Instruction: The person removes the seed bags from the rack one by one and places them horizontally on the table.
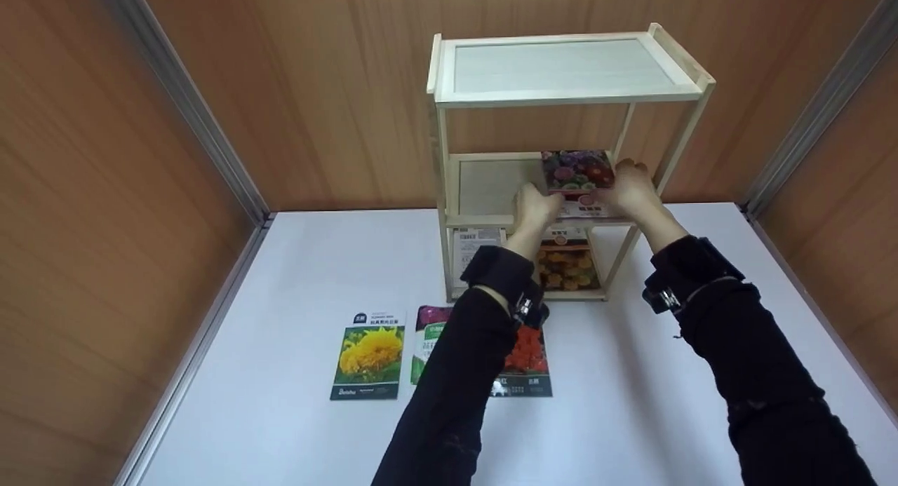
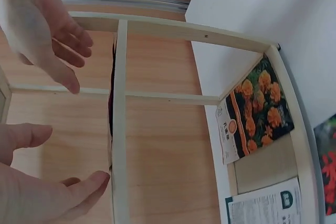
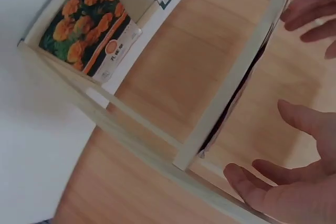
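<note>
My left hand [image 1: 534,209] and right hand [image 1: 635,188], fingers loose, flank the packet [image 1: 577,179] at center frame; nudged carelessly, it could slide off the shelf [image 1: 491,184].

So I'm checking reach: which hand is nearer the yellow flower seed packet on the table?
Left. The left hand is up at the shelf, above-right of the yellow packet; the right hand is farther right.

Left sleeve [image 1: 456,374] hiding most of two table packets, packet lettering too small to read
</note>
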Motion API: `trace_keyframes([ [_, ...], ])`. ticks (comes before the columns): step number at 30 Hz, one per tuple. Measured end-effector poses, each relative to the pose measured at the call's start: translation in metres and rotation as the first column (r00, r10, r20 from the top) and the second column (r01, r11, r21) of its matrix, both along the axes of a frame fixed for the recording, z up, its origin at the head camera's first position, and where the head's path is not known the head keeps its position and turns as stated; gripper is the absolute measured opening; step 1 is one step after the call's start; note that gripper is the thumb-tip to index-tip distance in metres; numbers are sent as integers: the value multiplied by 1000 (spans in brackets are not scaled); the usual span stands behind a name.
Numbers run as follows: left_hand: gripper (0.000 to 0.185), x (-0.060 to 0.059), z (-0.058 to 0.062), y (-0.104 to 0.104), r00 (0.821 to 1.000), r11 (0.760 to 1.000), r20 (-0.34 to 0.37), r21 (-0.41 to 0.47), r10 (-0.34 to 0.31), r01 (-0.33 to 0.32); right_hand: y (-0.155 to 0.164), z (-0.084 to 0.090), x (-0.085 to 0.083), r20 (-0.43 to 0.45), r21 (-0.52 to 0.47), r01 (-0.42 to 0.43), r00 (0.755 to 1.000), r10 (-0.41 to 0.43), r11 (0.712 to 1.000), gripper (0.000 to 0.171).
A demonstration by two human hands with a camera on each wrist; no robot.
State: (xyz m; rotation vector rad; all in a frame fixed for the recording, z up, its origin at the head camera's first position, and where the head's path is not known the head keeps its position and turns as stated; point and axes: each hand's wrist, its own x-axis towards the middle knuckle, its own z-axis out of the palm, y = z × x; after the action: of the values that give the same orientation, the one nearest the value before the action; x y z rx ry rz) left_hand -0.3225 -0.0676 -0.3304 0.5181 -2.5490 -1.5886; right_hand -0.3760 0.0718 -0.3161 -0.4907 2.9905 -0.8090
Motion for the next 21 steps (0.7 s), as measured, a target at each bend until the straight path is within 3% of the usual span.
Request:
trace_keyframes([
  [3,34,-5,-1,8,998,998,-10,22,55,-54,2,-6,-13,66,-15,49,997,-48,999,69],
  [9,22,-10,2,20,992,989,-26,73,127,-125,10,-40,-54,67,-45,98,993,-95,994,80],
  [11,20,-11,3,21,989,987,-27,83,143,-140,9,-43,-56,87,-43,98,992,-94,994,80],
  [13,16,-14,0,22,989,982,-14,127,145,-142,6,-36,-47,118,-39,92,989,-87,995,78],
  [15,11,-23,-7,24,989,979,-31,147,144,-138,1,-23,-36,195,-19,104,976,-98,994,75],
  [17,9,-50,-31,24,988,977,-73,174,135,-121,0,-21,-35,206,-11,108,973,-103,994,75],
  [19,7,-79,-57,24,983,976,-129,191,132,-106,2,-30,-47,163,-25,108,981,-103,994,77],
  [21,3,-88,-63,22,985,969,-107,223,132,-106,5,-34,-52,157,-49,110,982,-101,993,78],
])
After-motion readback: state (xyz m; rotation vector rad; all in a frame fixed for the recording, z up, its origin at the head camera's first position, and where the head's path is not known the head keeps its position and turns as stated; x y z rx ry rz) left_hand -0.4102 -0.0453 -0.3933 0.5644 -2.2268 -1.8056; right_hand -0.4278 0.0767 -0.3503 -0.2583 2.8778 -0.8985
